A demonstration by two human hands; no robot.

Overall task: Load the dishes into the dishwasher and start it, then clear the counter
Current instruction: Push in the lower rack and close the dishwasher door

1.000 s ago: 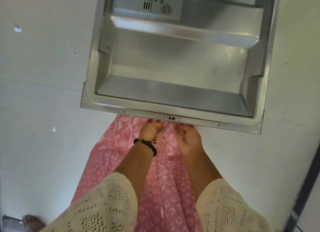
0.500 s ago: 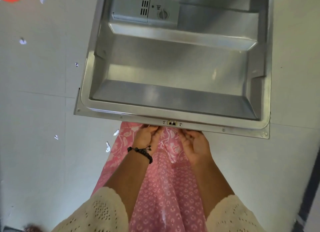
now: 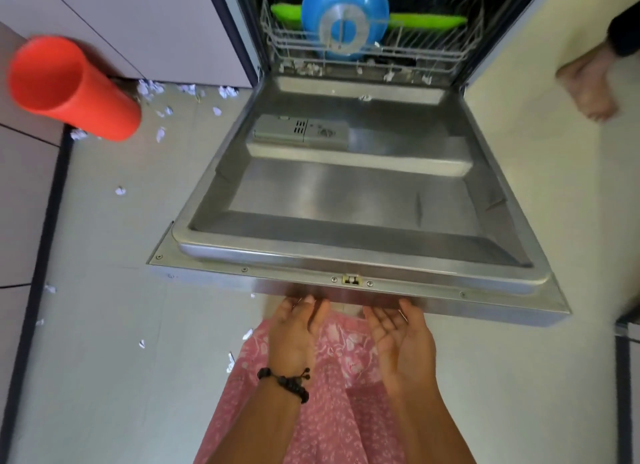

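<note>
Reaching palms-up under the near edge of the stainless-steel dishwasher door (image 3: 356, 200), both hands have their fingers extended and relaxed, gripping nothing. The left hand (image 3: 296, 328), with a black beaded bracelet (image 3: 285, 382) at its wrist, has its fingertips at the door's lower front edge; the right hand (image 3: 403, 339) lies just beside it, fingertips likewise at that edge. Whether they actually touch the metal is hard to tell. Below the arms hangs pink patterned fabric (image 3: 332, 394). The door is partly lowered, its grey detergent compartment (image 3: 301, 132) facing up. Beyond it, the white wire lower rack (image 3: 367, 53) holds a blue round bowl (image 3: 344, 14) with a bright green plate (image 3: 427, 20) behind it. Scraps of white paper (image 3: 152, 89) litter the pale floor to the left. An orange plastic cup (image 3: 69, 85) lies on its side on the worktop at far left.
</note>
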